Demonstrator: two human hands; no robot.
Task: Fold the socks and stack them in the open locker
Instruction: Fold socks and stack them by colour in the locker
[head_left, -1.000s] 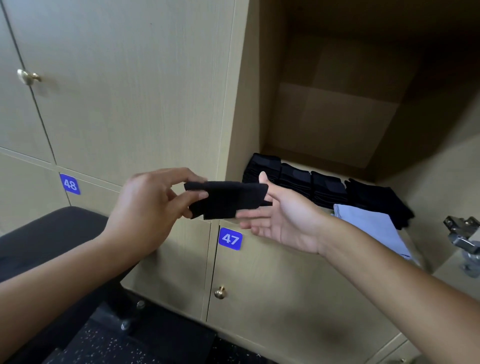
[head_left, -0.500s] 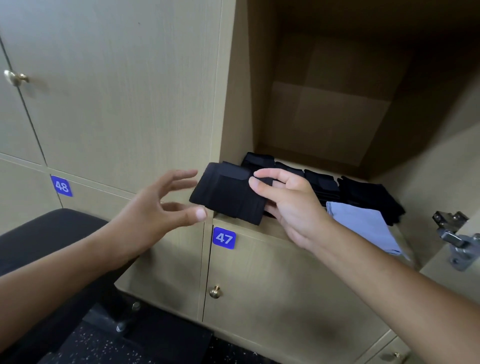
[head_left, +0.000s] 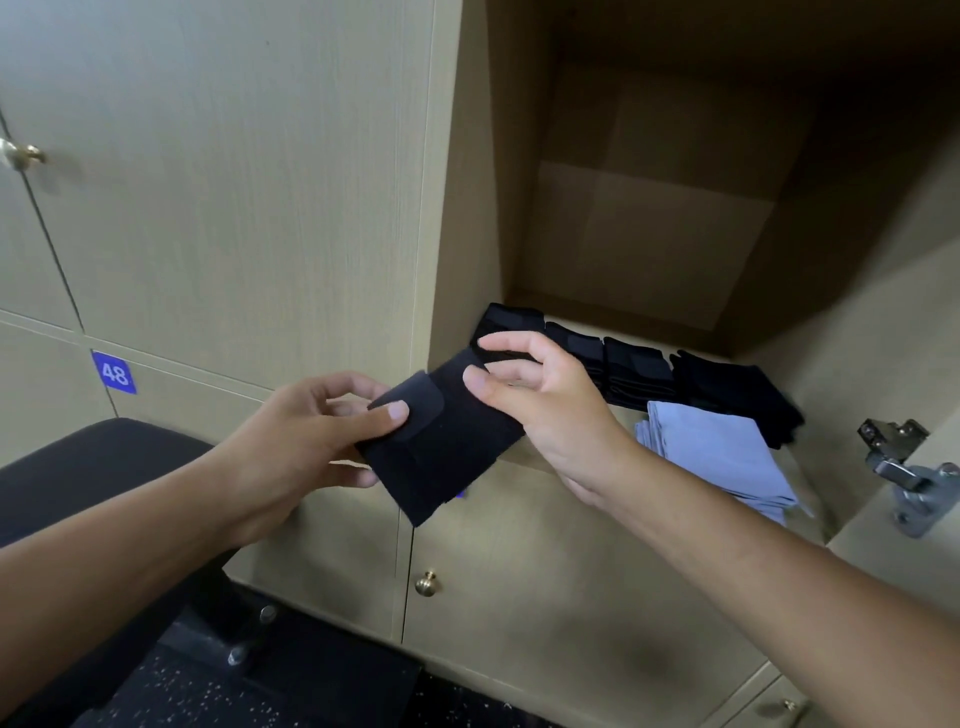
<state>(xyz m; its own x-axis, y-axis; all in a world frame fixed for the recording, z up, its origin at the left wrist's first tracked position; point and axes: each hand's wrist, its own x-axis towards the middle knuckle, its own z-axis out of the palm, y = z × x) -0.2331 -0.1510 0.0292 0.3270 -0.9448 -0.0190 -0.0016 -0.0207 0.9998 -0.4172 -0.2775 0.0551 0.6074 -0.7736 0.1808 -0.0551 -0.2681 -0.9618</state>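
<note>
Two hands hold one folded black sock (head_left: 441, 441) in front of the locker edge. The left hand (head_left: 306, 436) pinches its left end, thumb on top and fingers underneath; the right hand (head_left: 540, 405) pinches the upper right corner between thumb and curled fingers. Most of the left fingers are hidden behind the fabric, and the sock covers nearly all of a blue number tag on the door below.

Low at the left, a black padded seat (head_left: 88, 478) is cut off by the frame, above a dark speckled floor (head_left: 249, 691). The pale wood doors carry a brass knob (head_left: 427, 583) and a blue tag 48 (head_left: 114, 372).

Farther in, on the open locker (head_left: 467, 208) floor, a row of black sock stacks (head_left: 623, 369) lies behind a pile of light blue socks (head_left: 722, 457); a metal hinge (head_left: 904, 473) sits at the right. The locker's top is too dark to read.

Half a second ago the left hand was spread and off the sock, which the right hand alone held higher, near the stacks.
</note>
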